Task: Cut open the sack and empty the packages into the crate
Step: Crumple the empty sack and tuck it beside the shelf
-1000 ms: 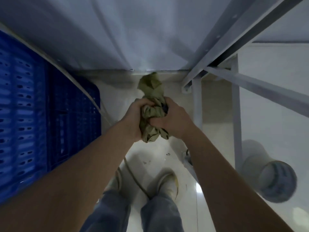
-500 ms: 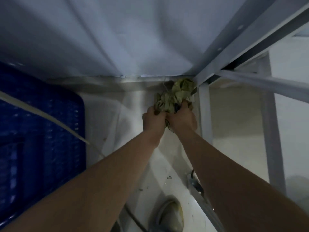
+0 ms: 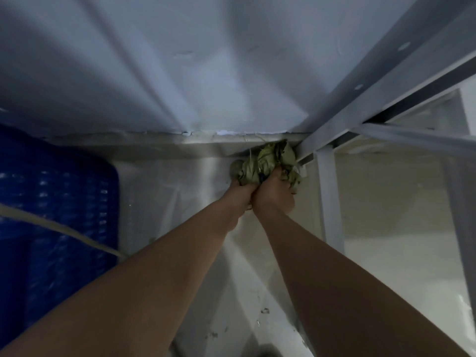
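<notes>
A crumpled olive-green sack (image 3: pixel 268 161) is bunched into a ball low at the foot of the wall, right beside a grey metal frame leg. My left hand (image 3: pixel 239 193) and my right hand (image 3: pixel 274 194) are both closed on its near side, pressed against each other, arms stretched far forward. Loose fibres stick out of the sack's top. A blue perforated plastic crate (image 3: pixel 51 210) stands at the left, well apart from the hands. No packages or cutting tool show.
A grey metal rack frame (image 3: pixel 329 197) with slanted beams fills the right side. A white sheet (image 3: pixel 170 202) lies on the floor between crate and rack. A pale cord (image 3: pixel 59 228) crosses in front of the crate. The wall (image 3: pixel 180 68) rises ahead.
Both hands have carried the balled sack forward and down to the right, from mid-air above my feet into the corner by the rack leg. My view has tilted forward; my feet have left the frame.
</notes>
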`<state>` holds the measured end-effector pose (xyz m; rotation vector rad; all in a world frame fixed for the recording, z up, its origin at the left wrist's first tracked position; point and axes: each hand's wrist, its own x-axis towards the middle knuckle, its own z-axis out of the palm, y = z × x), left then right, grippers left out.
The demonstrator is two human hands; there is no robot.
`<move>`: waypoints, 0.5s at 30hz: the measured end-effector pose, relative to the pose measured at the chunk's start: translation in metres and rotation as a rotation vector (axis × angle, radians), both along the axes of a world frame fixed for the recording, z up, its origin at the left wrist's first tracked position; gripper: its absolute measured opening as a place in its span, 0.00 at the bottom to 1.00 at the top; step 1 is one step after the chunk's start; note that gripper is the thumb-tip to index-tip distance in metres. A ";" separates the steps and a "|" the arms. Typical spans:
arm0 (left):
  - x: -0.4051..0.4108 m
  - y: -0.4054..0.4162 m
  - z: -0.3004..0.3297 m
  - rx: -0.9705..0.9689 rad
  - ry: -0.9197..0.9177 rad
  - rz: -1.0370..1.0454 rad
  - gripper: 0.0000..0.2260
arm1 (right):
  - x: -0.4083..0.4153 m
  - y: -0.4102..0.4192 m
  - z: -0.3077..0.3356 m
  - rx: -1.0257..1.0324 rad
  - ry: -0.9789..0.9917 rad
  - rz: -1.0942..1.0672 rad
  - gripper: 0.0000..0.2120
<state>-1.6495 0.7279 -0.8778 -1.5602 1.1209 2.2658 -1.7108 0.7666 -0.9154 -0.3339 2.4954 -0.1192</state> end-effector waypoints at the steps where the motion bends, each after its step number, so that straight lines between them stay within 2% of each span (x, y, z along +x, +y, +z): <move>1: 0.002 -0.002 -0.002 -0.005 -0.018 -0.019 0.24 | -0.001 0.000 0.001 0.006 -0.014 -0.002 0.26; 3: 0.006 -0.007 -0.007 0.007 -0.057 -0.016 0.24 | -0.010 -0.002 0.005 0.004 -0.092 0.049 0.33; 6: 0.006 -0.014 -0.006 -0.003 -0.093 -0.035 0.26 | -0.024 -0.001 0.017 -0.151 -0.394 0.068 0.47; 7: 0.006 -0.015 -0.006 -0.011 -0.098 -0.026 0.26 | -0.029 0.002 0.021 -0.224 -0.477 0.014 0.46; 10: 0.003 -0.017 -0.004 -0.073 -0.147 0.005 0.23 | -0.038 0.015 0.039 -0.372 -0.705 -0.171 0.31; 12: 0.006 -0.018 -0.008 -0.140 -0.181 0.001 0.24 | -0.041 0.022 0.048 -0.339 -0.688 -0.124 0.30; 15: 0.012 -0.019 -0.012 -0.199 -0.210 0.007 0.29 | -0.037 0.019 0.058 -0.134 -0.386 0.133 0.33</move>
